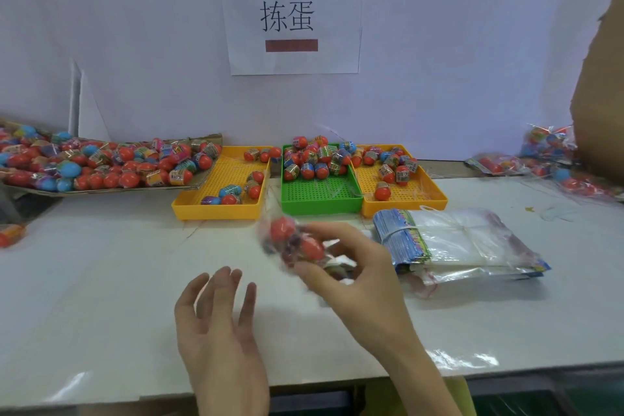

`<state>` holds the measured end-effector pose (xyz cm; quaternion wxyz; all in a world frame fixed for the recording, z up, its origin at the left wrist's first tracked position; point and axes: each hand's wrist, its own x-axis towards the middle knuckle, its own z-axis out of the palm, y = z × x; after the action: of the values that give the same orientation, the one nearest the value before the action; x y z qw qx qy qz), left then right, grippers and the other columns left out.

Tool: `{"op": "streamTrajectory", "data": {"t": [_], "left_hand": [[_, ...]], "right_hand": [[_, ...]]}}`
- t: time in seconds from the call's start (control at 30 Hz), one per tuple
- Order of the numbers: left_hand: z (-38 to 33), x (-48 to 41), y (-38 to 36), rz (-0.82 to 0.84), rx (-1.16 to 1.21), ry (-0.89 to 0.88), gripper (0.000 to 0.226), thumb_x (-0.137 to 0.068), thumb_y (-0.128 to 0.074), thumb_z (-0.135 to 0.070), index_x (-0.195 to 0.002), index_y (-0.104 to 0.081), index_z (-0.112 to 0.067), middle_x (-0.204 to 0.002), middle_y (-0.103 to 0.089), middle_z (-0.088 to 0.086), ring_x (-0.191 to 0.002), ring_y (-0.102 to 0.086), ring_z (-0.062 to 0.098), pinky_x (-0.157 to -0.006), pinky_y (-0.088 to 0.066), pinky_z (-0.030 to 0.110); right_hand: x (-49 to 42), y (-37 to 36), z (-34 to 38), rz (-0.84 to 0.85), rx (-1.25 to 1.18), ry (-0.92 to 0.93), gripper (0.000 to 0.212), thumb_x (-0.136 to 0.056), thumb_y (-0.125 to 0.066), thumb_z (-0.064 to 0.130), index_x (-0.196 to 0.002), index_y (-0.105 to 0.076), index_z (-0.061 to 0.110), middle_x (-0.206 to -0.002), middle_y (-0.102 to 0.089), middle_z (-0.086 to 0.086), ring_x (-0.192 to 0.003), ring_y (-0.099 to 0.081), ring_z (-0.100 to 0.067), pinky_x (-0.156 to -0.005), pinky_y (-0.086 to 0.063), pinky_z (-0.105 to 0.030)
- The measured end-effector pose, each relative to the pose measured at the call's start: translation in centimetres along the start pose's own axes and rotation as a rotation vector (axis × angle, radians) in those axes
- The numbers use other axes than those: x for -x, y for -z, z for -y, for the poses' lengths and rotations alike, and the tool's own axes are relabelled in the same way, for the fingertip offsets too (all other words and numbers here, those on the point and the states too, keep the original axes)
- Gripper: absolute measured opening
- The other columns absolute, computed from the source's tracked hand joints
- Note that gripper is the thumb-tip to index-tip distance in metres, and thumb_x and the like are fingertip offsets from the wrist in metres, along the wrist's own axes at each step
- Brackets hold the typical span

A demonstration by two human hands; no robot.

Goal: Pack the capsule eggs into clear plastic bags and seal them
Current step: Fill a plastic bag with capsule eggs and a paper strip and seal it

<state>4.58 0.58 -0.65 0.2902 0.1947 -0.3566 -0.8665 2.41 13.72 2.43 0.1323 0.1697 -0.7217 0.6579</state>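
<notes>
My right hand (358, 277) pinches a clear bag of capsule eggs (297, 243) above the middle of the table; red egg halves show through the blurred plastic. My left hand (216, 317) hovers just left of it, fingers spread and holding nothing. Loose capsule eggs fill the green tray (320, 196), and fewer lie in the left yellow tray (216, 206) and the right yellow tray (405, 203). A stack of empty clear bags (462, 240) with blue printed headers lies to the right of my right hand.
A cardboard sheet (111, 191) heaped with eggs sits at the far left. Filled bags (547, 159) pile up at the far right beside a brown cardboard box (601, 94). One egg (10, 235) lies at the left edge. A paper sign (292, 17) hangs on the wall.
</notes>
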Motion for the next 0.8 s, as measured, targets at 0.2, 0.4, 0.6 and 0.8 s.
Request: {"op": "streamTrajectory", "data": {"t": [0.2,0.4,0.6,0.8], "left_hand": [[-1.0,0.0,-0.9,0.265,-0.039,0.257,0.069,-0.060,-0.085,-0.056,-0.117,-0.066,-0.022,-0.111,-0.074,0.004,-0.087,-0.075,0.022,-0.066,-0.063,0.041],[-0.8,-0.2,0.3,0.300,0.047,0.231,0.045,-0.082,-0.061,-0.018,-0.126,-0.060,-0.009,-0.112,-0.071,0.012,-0.091,-0.074,0.027,-0.065,-0.063,0.034],[-1.0,-0.5,0.2,0.365,0.038,0.271,0.050,-0.081,-0.056,-0.015,-0.130,-0.063,-0.007,-0.125,-0.070,0.019,-0.106,-0.070,0.030,-0.090,-0.058,0.042],[-0.4,-0.4,-0.5,0.358,-0.052,0.291,0.038,-0.081,-0.062,-0.023,-0.113,-0.073,-0.006,-0.114,-0.074,0.017,-0.096,-0.074,0.025,-0.080,-0.061,0.035]], "right_hand": [[0.4,0.0,0.5,0.286,0.385,0.254,0.035,-0.077,-0.081,0.011,-0.106,-0.075,0.030,-0.110,-0.058,0.014,-0.110,-0.054,-0.012,-0.094,-0.043,-0.022],[0.0,0.4,0.1,-0.034,0.030,-0.139,0.037,-0.083,-0.074,0.051,-0.114,-0.061,0.035,-0.119,-0.059,0.010,-0.109,-0.063,-0.006,-0.086,-0.054,-0.022],[0.1,-0.1,-1.4,0.163,-0.174,-0.410,0.016,-0.093,-0.072,0.024,-0.098,-0.072,0.009,-0.080,-0.068,-0.002,-0.065,-0.061,-0.011,-0.064,-0.053,-0.024],[-0.1,1.3,-1.7,0.138,-0.172,-0.262,0.009,-0.093,-0.069,0.006,-0.091,-0.065,-0.001,-0.078,-0.069,-0.007,-0.070,-0.064,-0.014,-0.064,-0.049,-0.022]]}}
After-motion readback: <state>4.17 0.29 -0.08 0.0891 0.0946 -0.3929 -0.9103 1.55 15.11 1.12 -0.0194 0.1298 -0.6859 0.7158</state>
